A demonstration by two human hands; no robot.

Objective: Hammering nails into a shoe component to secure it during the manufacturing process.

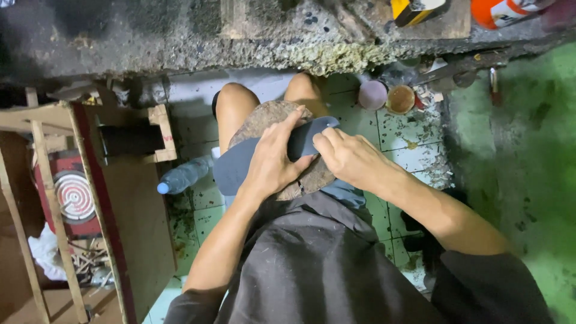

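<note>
I sit with a round, worn brown board (264, 120) resting on my lap. A dark blue-grey sole-shaped sheet (237, 163) lies across it. My left hand (277, 157) presses flat on the middle of the sheet, fingers pointing to the far edge of the board. My right hand (348, 157) is closed at the sheet's right end (318, 127), pinching it or a small tool I cannot make out. My bare knees (235, 99) show beyond the board.
A plastic bottle with a blue cap (183, 176) lies on the tiled floor at left, beside a wooden frame (90, 180). Two small round tubs (387, 96) stand at the far right near a rough concrete ledge (252, 42).
</note>
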